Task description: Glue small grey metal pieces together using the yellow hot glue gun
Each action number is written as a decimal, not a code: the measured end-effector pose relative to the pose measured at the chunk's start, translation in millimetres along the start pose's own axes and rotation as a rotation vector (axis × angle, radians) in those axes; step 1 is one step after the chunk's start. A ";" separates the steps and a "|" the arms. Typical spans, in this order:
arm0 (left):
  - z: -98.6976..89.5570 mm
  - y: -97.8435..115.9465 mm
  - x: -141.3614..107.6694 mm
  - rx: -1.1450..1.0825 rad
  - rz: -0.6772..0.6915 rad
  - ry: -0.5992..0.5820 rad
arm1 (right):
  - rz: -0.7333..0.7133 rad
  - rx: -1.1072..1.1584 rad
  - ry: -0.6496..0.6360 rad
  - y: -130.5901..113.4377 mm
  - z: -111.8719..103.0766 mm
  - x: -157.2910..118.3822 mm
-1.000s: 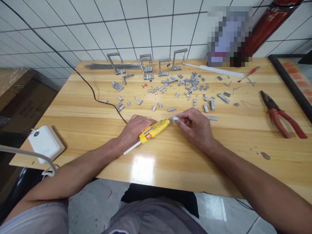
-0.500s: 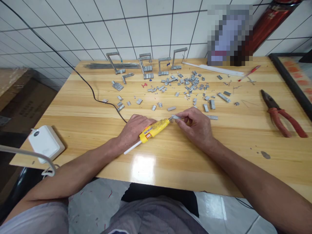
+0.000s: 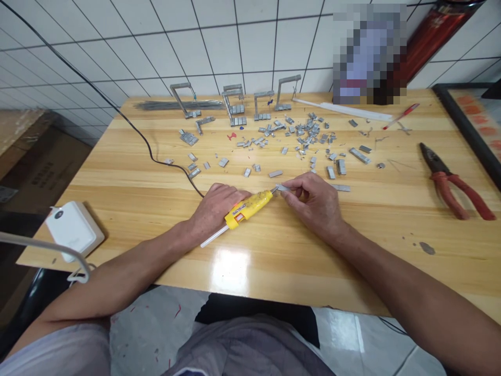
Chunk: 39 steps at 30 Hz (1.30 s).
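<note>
My left hand (image 3: 219,206) is closed around a yellow hot glue gun (image 3: 250,208), lying on its side with its nozzle pointing up and to the right. A white glue stick (image 3: 214,236) sticks out of its back end. Between the thumb and forefinger of my right hand (image 3: 315,201) is a small grey metal strip (image 3: 282,187). The nozzle tip meets the strip's left end or sits very close to it; I cannot tell which. Another flat grey strip (image 3: 342,188) lies just right of my right hand.
Scattered grey metal pieces (image 3: 309,130) cover the middle of the table. Several small bent metal stands (image 3: 256,107) rise behind them. Red-handled pliers (image 3: 448,183) lie right, a white box (image 3: 74,230) left. A black cord (image 3: 148,146) runs to my left hand.
The glue gun has shifted very slightly to the right at its back end. Both hands otherwise keep their places and their holds.
</note>
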State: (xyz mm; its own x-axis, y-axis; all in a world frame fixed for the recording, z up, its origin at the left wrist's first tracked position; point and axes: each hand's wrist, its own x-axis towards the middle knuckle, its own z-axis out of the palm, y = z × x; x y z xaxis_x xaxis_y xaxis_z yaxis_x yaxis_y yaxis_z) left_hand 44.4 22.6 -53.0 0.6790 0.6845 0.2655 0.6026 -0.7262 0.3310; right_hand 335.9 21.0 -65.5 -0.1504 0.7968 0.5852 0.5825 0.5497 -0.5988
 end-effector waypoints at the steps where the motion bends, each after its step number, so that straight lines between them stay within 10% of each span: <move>1: 0.7 -0.2 -0.2 0.005 -0.004 -0.001 | 0.000 -0.002 -0.002 -0.2 -0.3 0.1; 39: 3.1 2.3 0.0 0.073 0.032 0.119 | 0.021 -0.010 -0.011 -2.2 1.3 -0.8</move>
State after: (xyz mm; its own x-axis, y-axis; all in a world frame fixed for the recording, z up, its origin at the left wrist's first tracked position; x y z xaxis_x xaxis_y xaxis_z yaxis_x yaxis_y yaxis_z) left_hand 47.1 20.7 -55.0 0.6468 0.6604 0.3815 0.6130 -0.7478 0.2551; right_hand 333.7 19.4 -65.4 -0.1469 0.8111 0.5661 0.5937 0.5301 -0.6054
